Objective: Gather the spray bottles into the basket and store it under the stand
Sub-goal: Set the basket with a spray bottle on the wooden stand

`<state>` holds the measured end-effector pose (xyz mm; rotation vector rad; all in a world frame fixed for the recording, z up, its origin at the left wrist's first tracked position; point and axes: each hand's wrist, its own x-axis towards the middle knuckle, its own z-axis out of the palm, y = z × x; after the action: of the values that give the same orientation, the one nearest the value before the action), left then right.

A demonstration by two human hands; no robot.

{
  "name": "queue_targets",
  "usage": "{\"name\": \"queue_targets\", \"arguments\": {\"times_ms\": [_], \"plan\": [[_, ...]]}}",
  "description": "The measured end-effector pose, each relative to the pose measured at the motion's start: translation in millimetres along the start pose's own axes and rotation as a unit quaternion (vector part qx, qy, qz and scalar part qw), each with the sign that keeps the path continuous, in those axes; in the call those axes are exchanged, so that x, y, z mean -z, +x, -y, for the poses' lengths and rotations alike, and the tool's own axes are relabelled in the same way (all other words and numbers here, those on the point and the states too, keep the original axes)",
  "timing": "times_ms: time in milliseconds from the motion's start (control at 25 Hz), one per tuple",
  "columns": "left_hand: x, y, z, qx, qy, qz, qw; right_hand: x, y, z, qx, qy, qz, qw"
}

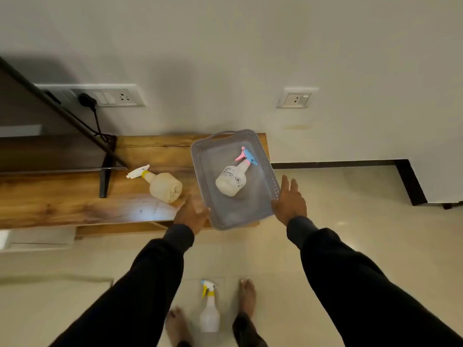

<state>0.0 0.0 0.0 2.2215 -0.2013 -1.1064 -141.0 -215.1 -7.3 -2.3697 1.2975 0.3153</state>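
A grey perforated basket (250,211) rests on the right end of the wooden stand (75,199), its near corner past the stand's front edge. Inside it lies a white spray bottle (231,177) with a pink and blue trigger. A second, cream bottle (164,186) with a white trigger lies on its side on the stand, left of the basket. A third bottle (210,314) with a yellow and white trigger stands on the floor between my feet. My left hand (191,212) is at the basket's near left corner. My right hand (290,202) is at its right rim, fingers spread.
A television on a black foot (106,176) occupies the stand's left part, with a cable to a wall socket (100,96). A second socket (297,98) is on the wall to the right. A dark skirting (411,184) edges the tiled floor.
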Motion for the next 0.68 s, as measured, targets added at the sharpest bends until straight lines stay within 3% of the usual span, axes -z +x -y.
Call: {"name": "queue_targets", "arguments": {"times_ms": [120,320,480,680], "plan": [[-32,24,23,0.092,-0.075,0.033,0.992,-27,20,-20,-0.048,0.051,0.057,0.996],[-61,55,47,0.023,-0.092,0.018,0.995,-56,41,-31,-0.036,0.115,0.026,0.992],[-64,67,47,0.019,-0.142,0.008,0.990,-64,38,-34,-0.047,0.151,-0.013,0.987],[-46,79,38,0.011,-0.077,-0.011,0.997,-79,28,-33,-0.072,0.205,-0.024,0.976]]}}
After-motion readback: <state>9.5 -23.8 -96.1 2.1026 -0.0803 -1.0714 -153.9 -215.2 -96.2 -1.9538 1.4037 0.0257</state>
